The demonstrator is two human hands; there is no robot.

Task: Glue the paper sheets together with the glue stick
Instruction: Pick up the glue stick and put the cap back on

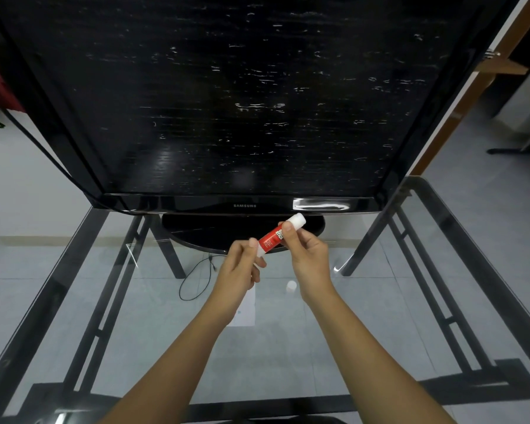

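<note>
A red and white glue stick (272,238) is held tilted above the glass table, its white upper end pointing up and to the right. My right hand (307,255) grips its upper part with thumb and fingers. My left hand (240,267) pinches its lower white end. A small white cap (291,286) lies on the glass just left of my right wrist. A white paper sheet (246,310) lies flat on the table, partly hidden under my left wrist and forearm.
A large black monitor (227,102) stands at the table's far side, its oval base (196,231) right behind my hands. The glass tabletop (410,286) shows black frame bars and a thin black cable (196,280) below.
</note>
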